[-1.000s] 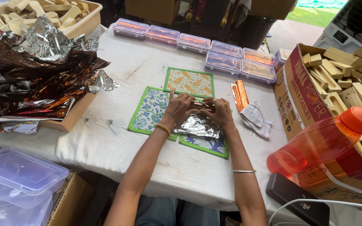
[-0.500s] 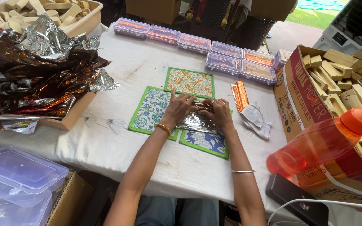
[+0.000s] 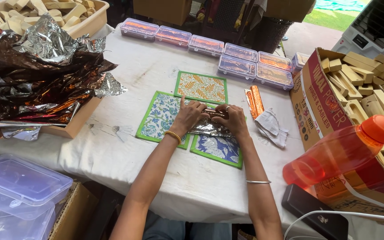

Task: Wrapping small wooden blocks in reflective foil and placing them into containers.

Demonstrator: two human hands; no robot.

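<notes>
A big brown cardboard box [image 3: 321,102] with red lettering stands at right; clear lidded plastic boxes [image 3: 245,62] line the table's far side. On the patterned mats [image 3: 161,118], left hand [image 3: 189,116] and right hand [image 3: 231,118] curl closed around a foil-wrapped piece [image 3: 210,126]

Bare forearms: beaded gold bracelet on the left hand [image 3: 188,118], thin silver bangle and ring on the right hand [image 3: 232,119].
</notes>
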